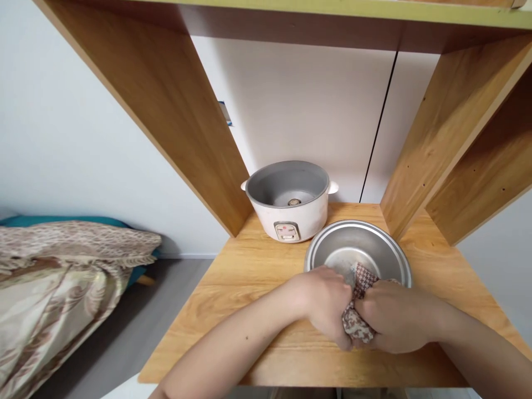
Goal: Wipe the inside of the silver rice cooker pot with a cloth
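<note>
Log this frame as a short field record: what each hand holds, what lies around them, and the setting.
left hand: left hand closed on the patterned cloth
right hand: right hand closed on the same cloth from the other side
cloth: bunched between both hands, at the near rim of the metal inner pot
inner pot: stands on the wooden shelf, out of the cooker
rice cooker: white rice cooker behind the pot, open, no lid seen
left of shelf: bed with patterned blanket

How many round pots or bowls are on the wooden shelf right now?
2. The white rice cooker body stands at the back, without its inner pot. The metal bowl sits in front to its right, partly covered by both hands and the cloth.
</note>
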`<act>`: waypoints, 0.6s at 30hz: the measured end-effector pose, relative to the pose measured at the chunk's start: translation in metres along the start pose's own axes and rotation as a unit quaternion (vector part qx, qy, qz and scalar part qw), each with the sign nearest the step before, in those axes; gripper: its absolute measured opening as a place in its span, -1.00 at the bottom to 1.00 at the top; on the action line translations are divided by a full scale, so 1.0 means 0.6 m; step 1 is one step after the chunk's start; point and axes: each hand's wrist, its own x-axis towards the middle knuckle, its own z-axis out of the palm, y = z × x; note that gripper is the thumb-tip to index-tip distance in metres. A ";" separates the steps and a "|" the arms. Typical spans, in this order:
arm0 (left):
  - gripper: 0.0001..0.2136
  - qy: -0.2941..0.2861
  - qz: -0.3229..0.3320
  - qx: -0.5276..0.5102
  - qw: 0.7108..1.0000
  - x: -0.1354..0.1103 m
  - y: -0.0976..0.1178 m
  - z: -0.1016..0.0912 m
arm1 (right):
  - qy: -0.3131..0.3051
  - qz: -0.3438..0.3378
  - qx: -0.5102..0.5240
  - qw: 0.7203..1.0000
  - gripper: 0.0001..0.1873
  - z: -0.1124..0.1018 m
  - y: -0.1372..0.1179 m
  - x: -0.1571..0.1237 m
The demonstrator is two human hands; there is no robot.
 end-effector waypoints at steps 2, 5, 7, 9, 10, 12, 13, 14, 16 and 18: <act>-0.49 0.001 0.002 -0.001 1.000 0.003 0.001 0.003 | -0.009 -0.003 0.005 1.000 -0.70 -0.001 0.006 0.006; -0.52 0.005 -0.002 0.005 1.000 0.007 0.000 0.006 | -0.018 -0.006 0.008 1.000 -0.62 -0.004 0.012 0.011; -0.52 0.010 -0.005 0.004 1.000 0.009 -0.001 0.008 | -0.011 -0.014 0.006 1.000 -0.64 -0.005 0.009 0.010; -0.52 0.013 -0.005 -0.002 1.000 0.010 -0.002 0.010 | -0.005 -0.009 -0.010 1.000 -0.70 -0.005 0.003 0.005; -0.52 0.012 -0.003 -0.004 1.000 0.010 -0.002 0.010 | -0.003 0.000 -0.025 1.000 -0.73 -0.004 -0.002 0.002; -0.51 0.011 0.001 -0.008 1.000 0.011 -0.003 0.010 | 0.000 0.025 -0.060 0.998 -0.76 -0.003 -0.010 -0.003; -0.52 0.011 0.004 -0.009 1.000 0.011 -0.003 0.010 | 0.003 0.036 -0.074 0.997 -0.76 -0.002 -0.013 -0.005; -0.52 0.013 0.006 -0.009 1.000 0.011 -0.003 0.009 | 0.004 0.043 -0.081 0.996 -0.76 -0.001 -0.015 -0.006; -0.53 0.013 0.006 -0.009 1.000 0.011 -0.004 0.008 | 0.006 0.042 -0.075 0.996 -0.76 0.000 -0.015 -0.004; -0.52 0.004 0.002 -0.005 1.000 0.011 -0.007 0.005 | 0.008 0.028 -0.046 0.999 -0.70 0.000 -0.009 0.000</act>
